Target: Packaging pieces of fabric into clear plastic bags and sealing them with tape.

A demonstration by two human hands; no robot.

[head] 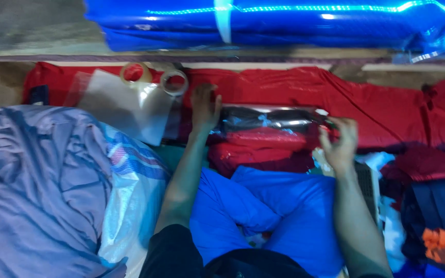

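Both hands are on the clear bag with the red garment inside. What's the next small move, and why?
Probably press the bag flat and fold its open right end shut. The left hand rests on its left end, the right hand pinches the right edge, and tape rolls lie within reach.

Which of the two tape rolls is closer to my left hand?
The greyish tape roll, the right one of the pair, sits just up-left of your left hand. The tan tape roll lies farther left, above the clear plastic bag.
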